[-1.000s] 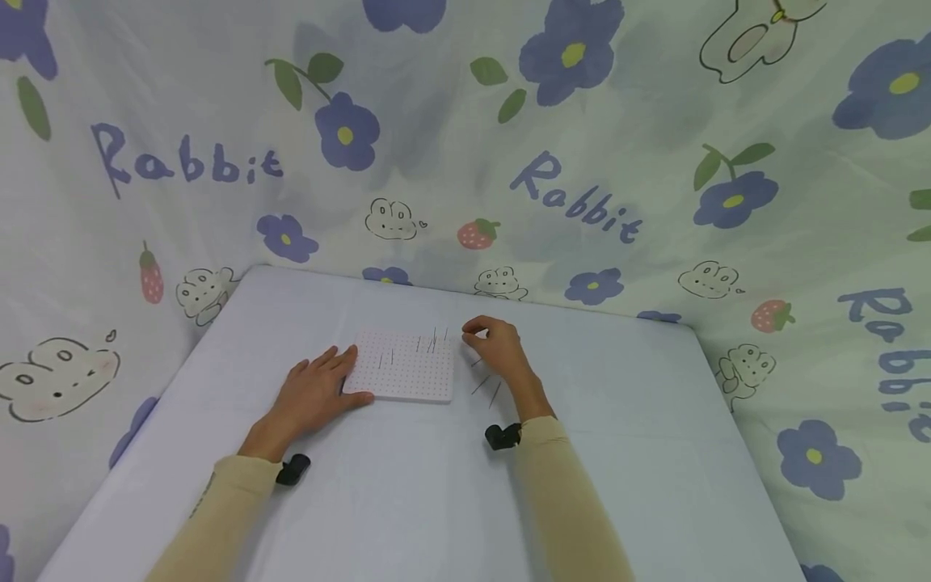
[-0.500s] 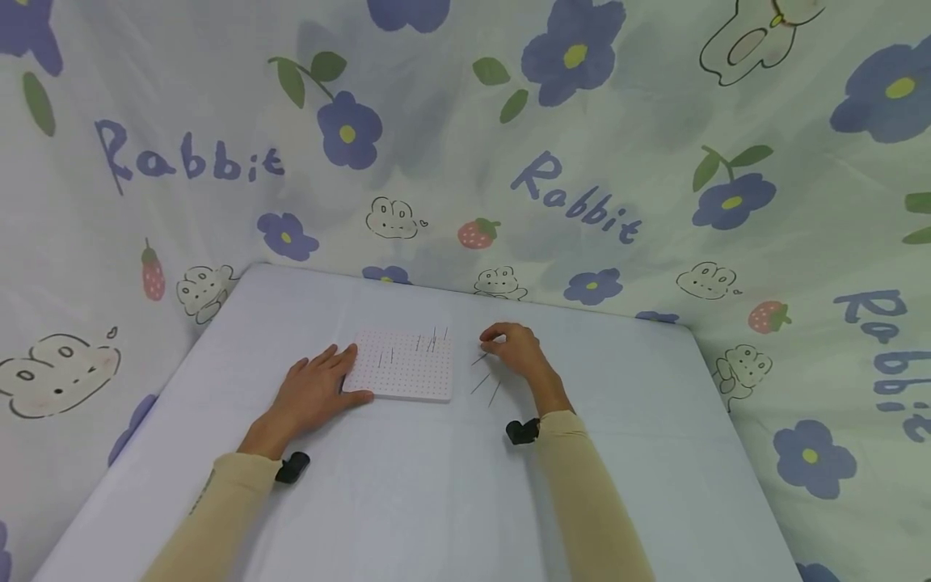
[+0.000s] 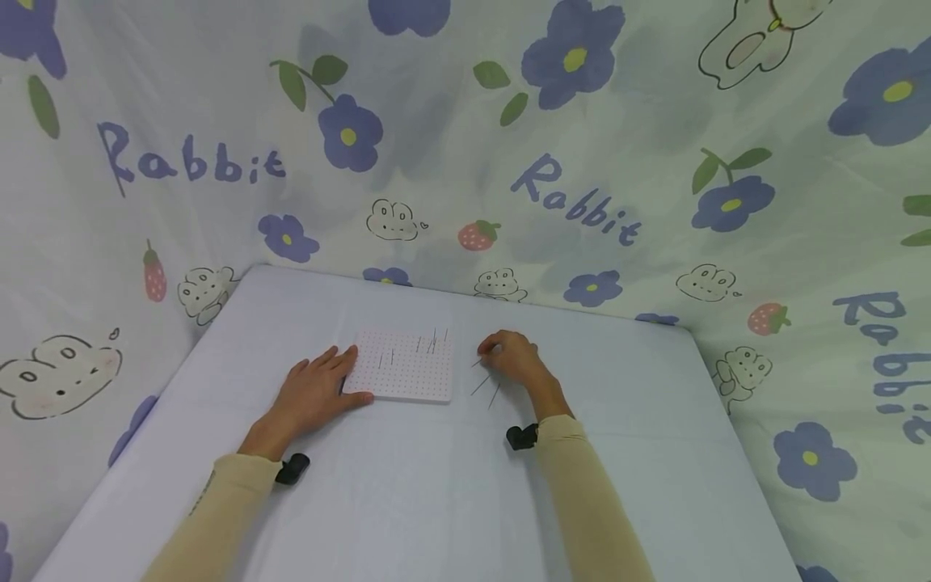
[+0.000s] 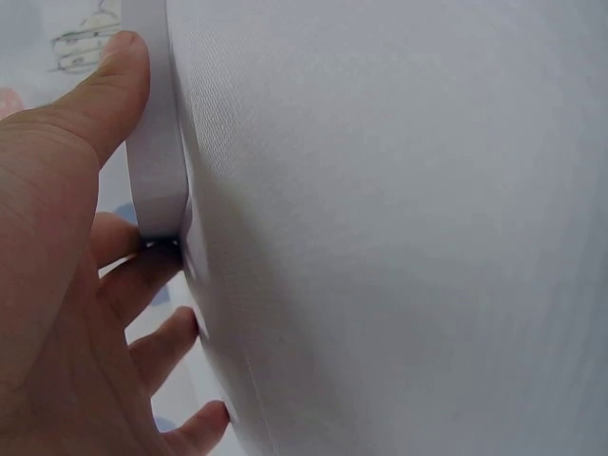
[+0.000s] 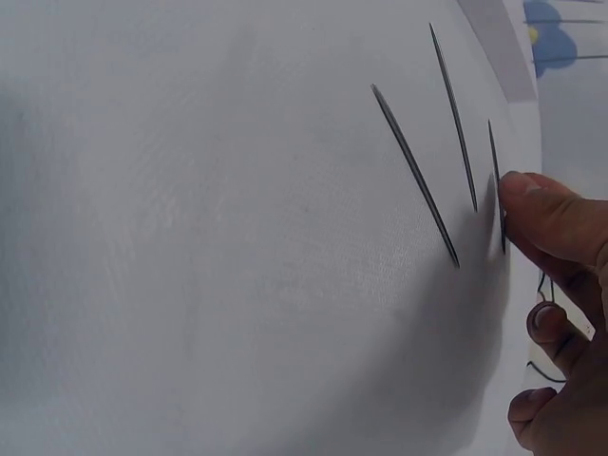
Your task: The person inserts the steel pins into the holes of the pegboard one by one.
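A white pegboard (image 3: 407, 380) dotted with small holes lies on the table, with several thin needles (image 3: 433, 343) standing in it. My left hand (image 3: 311, 396) rests at the board's left side, fingers spread along its left edge and thumb on its near edge. In the left wrist view, the thumb (image 4: 119, 81) lies against the board's side (image 4: 157, 161). To the board's right, my right hand (image 3: 511, 357) pinches a dark metal needle (image 5: 494, 152) between thumb and forefinger, low at the tabletop. Two more needles lie beside it, a nearer one (image 5: 415, 176) and a middle one (image 5: 453, 116).
A white cloth covers the table (image 3: 393, 493). Behind it hangs a curtain (image 3: 436, 162) printed with flowers, rabbits and strawberries. Each wrist bears a small black camera, such as the right one (image 3: 521, 437).
My right hand has moved from beside the board's far right corner to the right and down to the loose needles. The left hand and the board have stayed in place.
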Demonstrator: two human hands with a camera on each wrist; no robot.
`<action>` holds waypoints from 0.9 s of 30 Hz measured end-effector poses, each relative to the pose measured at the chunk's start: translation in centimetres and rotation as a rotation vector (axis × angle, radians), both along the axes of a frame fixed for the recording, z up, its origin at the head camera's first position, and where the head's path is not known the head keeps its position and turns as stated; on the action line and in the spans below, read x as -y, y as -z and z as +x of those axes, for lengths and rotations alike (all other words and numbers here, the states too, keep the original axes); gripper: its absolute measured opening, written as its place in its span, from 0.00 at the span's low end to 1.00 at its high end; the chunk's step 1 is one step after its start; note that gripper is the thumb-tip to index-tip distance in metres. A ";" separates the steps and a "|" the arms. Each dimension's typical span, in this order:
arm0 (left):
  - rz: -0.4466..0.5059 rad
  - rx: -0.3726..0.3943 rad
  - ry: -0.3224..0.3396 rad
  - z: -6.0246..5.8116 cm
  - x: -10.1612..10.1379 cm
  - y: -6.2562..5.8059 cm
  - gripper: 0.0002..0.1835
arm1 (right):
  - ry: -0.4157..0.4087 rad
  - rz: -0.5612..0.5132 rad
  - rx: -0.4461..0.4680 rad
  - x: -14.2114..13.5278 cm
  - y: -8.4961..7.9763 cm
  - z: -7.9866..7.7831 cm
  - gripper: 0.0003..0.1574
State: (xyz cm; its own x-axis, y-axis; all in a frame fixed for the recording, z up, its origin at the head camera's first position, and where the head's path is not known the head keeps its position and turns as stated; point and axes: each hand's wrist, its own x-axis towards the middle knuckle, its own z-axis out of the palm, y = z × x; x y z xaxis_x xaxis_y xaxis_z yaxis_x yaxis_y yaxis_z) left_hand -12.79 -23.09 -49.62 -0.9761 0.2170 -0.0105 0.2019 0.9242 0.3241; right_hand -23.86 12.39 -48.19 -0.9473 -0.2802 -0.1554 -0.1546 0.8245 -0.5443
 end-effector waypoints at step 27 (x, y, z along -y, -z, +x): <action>0.006 0.008 -0.009 0.1 -0.2 -0.3 0.52 | -0.028 0.179 -0.086 0.2 1.1 -0.3 0.06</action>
